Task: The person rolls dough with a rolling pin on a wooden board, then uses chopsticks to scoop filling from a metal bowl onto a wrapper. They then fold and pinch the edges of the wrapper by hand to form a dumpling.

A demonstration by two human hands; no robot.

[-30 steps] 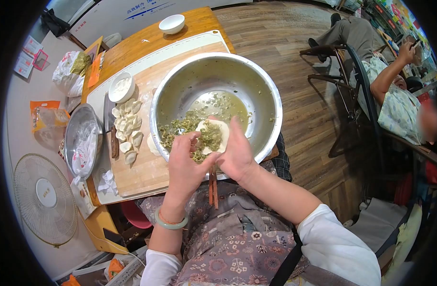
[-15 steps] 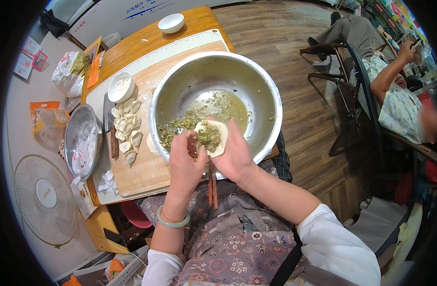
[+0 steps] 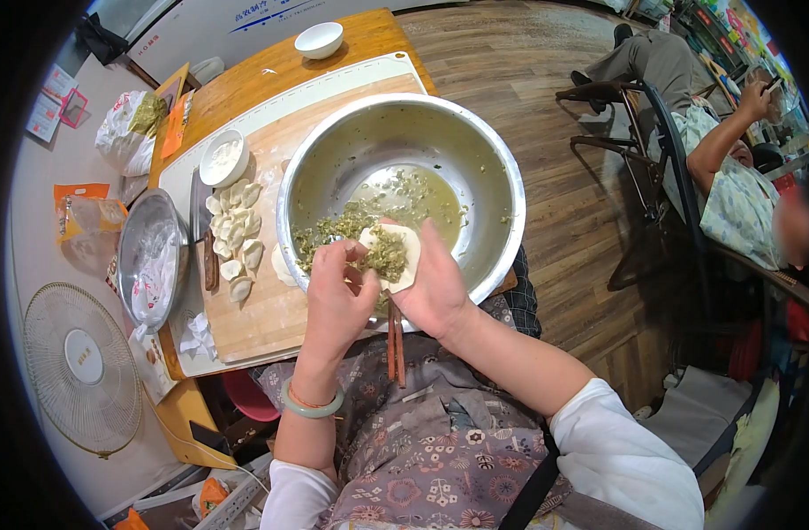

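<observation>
A round dumpling wrapper with chopped green filling heaped on it rests on my right hand, whose fingers stretch out along its right side. The curled fingers and thumb of my left hand are at the wrapper's left edge, against the filling; their exact grip is partly hidden. Both hands are over the near side of a large metal basin, which holds more filling and greenish liquid. Brown chopsticks stick out over the basin's near rim, below my hands.
Left of the basin, several pieces of dough lie on a wooden board, near a bowl of white flour. A metal bowl with a plastic bag and a fan are farther left. A seated person is at right.
My left hand has shifted slightly left and its fingers have moved at the wrapper's edge. My right hand and the wrapper stay nearly in place.
</observation>
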